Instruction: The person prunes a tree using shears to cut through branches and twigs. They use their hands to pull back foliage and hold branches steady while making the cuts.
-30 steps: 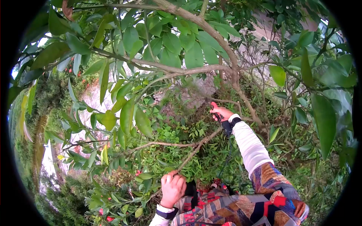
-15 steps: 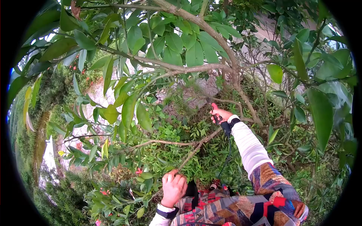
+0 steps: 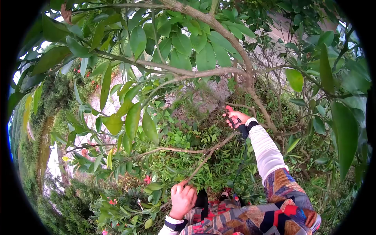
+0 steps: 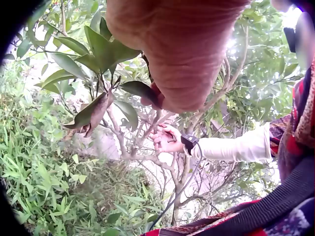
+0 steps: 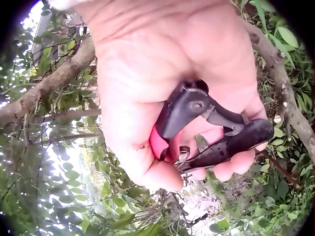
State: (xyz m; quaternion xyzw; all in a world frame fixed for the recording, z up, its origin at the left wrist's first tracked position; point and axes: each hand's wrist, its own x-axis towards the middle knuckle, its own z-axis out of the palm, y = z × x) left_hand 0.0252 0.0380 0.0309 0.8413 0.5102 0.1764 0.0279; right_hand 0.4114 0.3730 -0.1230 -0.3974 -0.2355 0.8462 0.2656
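Observation:
In the head view, my right hand [image 3: 238,118] holds pruning shears [image 5: 229,150] out ahead, near the tree's lower trunk. The right wrist view shows their black and red handles spread apart across the palm, a coil spring between them and the fingers curled round. Foliage lies behind the shears in that view. Low at the front, my left hand [image 3: 183,199] grips a thin brown branch [image 3: 203,160] with curled fingers. From there the branch slants up toward the right hand. In the left wrist view, the palm hides most of what the fingers hold; green leaves [image 4: 93,59] hang beside it.
A thick forked limb [image 3: 231,39] arches across the top, and a side bough [image 3: 188,74] with large leaves spreads leftward. Dense undergrowth [image 3: 176,139] covers the ground below. A dark cord [image 4: 184,189] hangs from the right wrist. Red flowers [image 3: 147,179] grow at the lower left.
The head view has shifted slightly, so branches and both hands appear a little farther right. The right hand still holds the shears, and the left hand keeps its grip on the branch.

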